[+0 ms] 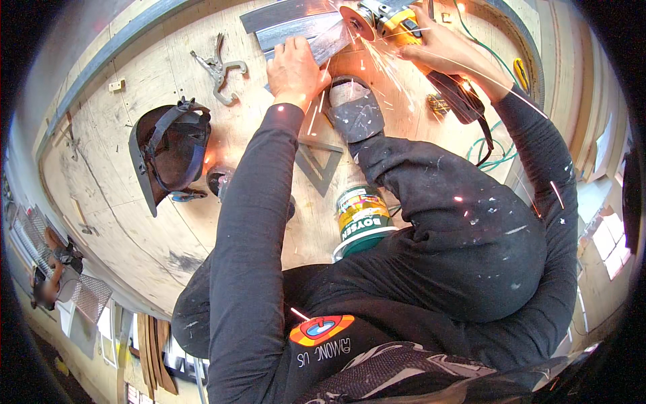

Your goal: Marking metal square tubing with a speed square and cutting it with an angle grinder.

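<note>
My right hand [447,48] is closed round a yellow and black angle grinder [398,28] at the top of the view. Its reddish disc [356,23] meets the grey metal bars [296,32], and sparks spray from there toward me and to the right. My left hand [296,69] presses down on the near end of these bars, its fingers curled over the metal a short way left of the disc. My sandalled foot [356,111] stands just below the bars, with sparks passing close to it. The undersides of the bars are hidden.
Left on the wooden floor lie a locking clamp [219,70] and a dark welding helmet [173,151]. A triangular metal square [317,165] and a green paint can [363,219] are between my legs. A green cable [494,153] curls at right. Another person [50,269] is at far left.
</note>
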`<control>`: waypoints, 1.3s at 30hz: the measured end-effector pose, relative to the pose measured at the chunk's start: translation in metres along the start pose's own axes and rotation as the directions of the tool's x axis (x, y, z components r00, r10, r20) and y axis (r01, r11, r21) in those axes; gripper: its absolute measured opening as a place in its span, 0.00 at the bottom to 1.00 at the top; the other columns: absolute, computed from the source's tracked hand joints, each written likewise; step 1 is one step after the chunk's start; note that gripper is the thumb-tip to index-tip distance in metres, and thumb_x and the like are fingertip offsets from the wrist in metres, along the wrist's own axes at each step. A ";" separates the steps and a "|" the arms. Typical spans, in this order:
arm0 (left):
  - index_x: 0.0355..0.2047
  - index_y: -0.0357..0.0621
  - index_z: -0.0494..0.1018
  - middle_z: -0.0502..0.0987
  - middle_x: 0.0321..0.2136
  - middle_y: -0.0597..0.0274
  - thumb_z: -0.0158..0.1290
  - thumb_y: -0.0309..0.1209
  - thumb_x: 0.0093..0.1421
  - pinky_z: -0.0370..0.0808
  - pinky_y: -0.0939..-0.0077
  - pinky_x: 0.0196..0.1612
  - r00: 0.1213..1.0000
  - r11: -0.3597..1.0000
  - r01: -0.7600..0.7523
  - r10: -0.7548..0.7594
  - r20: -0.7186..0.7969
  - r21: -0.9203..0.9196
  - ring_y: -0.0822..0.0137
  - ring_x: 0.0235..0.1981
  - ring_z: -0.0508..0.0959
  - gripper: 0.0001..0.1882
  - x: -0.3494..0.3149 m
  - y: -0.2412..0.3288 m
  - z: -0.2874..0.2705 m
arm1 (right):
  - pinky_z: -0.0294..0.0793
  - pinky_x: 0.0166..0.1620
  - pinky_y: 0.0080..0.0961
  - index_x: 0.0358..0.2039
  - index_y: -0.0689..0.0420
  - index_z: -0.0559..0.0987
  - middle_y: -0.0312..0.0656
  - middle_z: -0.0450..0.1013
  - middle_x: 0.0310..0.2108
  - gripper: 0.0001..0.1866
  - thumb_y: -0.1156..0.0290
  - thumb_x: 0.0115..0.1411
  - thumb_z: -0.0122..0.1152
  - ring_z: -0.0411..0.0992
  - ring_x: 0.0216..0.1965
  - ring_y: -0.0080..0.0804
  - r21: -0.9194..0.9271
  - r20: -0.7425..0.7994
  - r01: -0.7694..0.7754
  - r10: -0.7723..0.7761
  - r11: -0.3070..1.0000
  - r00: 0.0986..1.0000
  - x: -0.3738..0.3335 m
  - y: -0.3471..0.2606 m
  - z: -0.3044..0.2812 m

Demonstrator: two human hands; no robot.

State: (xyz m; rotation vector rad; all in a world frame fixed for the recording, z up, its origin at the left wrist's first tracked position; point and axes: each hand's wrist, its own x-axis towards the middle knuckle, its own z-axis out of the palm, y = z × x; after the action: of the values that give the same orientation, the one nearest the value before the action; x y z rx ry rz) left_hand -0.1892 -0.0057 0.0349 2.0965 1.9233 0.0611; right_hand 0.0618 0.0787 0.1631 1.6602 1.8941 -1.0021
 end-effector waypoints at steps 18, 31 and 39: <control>0.44 0.42 0.73 0.77 0.44 0.54 0.69 0.41 0.42 0.78 0.57 0.48 0.999 0.999 0.032 -0.031 0.036 -0.033 0.52 0.48 0.76 0.30 -0.002 0.006 -0.004 | 0.76 0.51 0.39 0.65 0.72 0.55 0.70 0.72 0.50 0.49 0.54 0.54 0.69 0.75 0.49 0.55 0.216 -0.110 0.173 -0.152 0.961 0.982 0.006 0.018 0.011; 0.49 0.44 0.67 0.74 0.42 0.54 0.68 0.35 0.45 0.71 0.54 0.46 0.995 0.997 -0.036 0.042 -0.089 0.066 0.51 0.47 0.74 0.33 -0.014 0.023 0.002 | 0.73 0.51 0.28 0.70 0.60 0.53 0.48 0.73 0.47 0.48 0.65 0.54 0.70 0.72 0.47 0.34 0.552 -0.157 0.236 -0.179 0.800 0.971 -0.024 0.032 0.008; 0.47 0.44 0.70 0.74 0.41 0.54 0.69 0.42 0.46 0.70 0.56 0.46 0.989 0.989 -0.076 0.091 -0.113 0.129 0.52 0.45 0.74 0.30 0.003 0.010 0.003 | 0.74 0.54 0.30 0.72 0.58 0.54 0.51 0.73 0.52 0.49 0.57 0.56 0.70 0.75 0.50 0.39 0.404 -0.190 0.213 -0.146 0.890 0.971 -0.029 0.048 0.031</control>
State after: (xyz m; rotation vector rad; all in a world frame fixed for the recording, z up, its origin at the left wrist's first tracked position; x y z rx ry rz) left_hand -0.1786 -0.0040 0.0335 2.3033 1.9513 0.0882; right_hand 0.1102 0.0370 0.1528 1.8648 2.0697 -1.4873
